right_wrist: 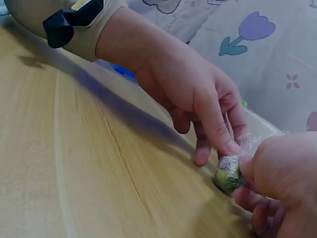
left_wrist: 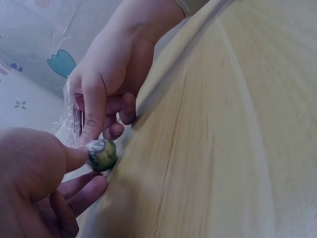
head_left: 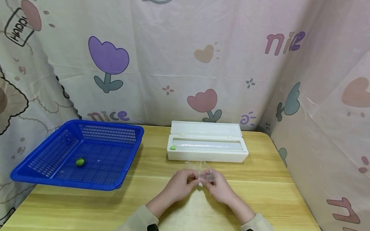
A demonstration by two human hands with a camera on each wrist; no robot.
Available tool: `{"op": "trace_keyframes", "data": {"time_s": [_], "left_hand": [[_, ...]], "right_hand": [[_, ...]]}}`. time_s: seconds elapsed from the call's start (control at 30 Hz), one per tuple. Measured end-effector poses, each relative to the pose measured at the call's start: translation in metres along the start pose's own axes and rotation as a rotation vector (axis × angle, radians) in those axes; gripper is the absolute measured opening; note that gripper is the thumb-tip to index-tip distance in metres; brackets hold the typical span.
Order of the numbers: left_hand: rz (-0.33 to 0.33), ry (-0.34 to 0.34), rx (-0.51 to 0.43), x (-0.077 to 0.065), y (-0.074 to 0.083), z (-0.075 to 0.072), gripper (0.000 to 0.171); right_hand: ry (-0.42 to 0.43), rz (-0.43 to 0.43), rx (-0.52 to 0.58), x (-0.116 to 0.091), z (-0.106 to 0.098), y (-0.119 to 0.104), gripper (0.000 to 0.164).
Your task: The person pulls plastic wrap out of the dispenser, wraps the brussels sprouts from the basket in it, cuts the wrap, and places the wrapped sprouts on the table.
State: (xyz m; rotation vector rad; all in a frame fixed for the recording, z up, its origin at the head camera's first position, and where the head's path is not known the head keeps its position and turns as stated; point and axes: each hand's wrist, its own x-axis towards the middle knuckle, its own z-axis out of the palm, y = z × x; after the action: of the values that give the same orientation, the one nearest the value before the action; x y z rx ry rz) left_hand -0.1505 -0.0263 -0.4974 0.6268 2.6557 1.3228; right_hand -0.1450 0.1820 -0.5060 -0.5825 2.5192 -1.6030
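My left hand (head_left: 180, 186) and right hand (head_left: 220, 188) meet low over the table, in front of the white box. Between their fingertips is a small round green fruit or vegetable (left_wrist: 103, 157), dark-mottled with a pale yellowish patch. Clear plastic film (head_left: 199, 165) is drawn around it, and its loose ends stick up crumpled beyond the fingers. Both hands pinch the film at the green ball's top, thumbs (right_wrist: 229, 147) side by side. The ball's lower side shows below the fingertips in both wrist views.
A white cling film box (head_left: 208, 156) with its lid raised holds a film roll, with a green slider (head_left: 172, 147) at its left end. To the left stands a blue plastic basket (head_left: 83, 185) with another small green ball (head_left: 80, 162) inside. Patterned cloth (head_left: 162, 57) hangs behind.
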Motion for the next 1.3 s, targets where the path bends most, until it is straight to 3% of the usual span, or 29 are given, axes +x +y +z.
{"op": "trace_keyframes", "data": {"time_s": [0.27,0.5,0.6,0.87,1.07,1.3], "left_hand": [[-0.006,0.033,-0.055,-0.002,0.003,0.003,0.014],[-0.034,0.087,-0.105,-0.001,-0.003,0.004,0.035],[-0.047,0.100,-0.111,0.002,-0.005,0.005,0.041],[-0.042,0.096,-0.114,0.004,-0.009,0.005,0.025],[-0.043,0.097,-0.095,0.004,-0.008,0.006,0.024],[-0.026,0.123,-0.085,0.004,-0.009,0.007,0.023]], "right_hand": [[0.087,0.044,0.080,-0.001,0.000,0.000,0.031],[0.052,0.071,0.069,-0.001,0.001,0.003,0.028],[0.097,0.069,0.074,-0.001,0.003,0.005,0.025],[0.180,-0.079,0.053,-0.001,0.005,0.013,0.032],[0.177,-0.157,0.090,-0.002,0.004,0.017,0.033],[0.146,-0.220,0.082,-0.002,0.002,0.018,0.022]]}}
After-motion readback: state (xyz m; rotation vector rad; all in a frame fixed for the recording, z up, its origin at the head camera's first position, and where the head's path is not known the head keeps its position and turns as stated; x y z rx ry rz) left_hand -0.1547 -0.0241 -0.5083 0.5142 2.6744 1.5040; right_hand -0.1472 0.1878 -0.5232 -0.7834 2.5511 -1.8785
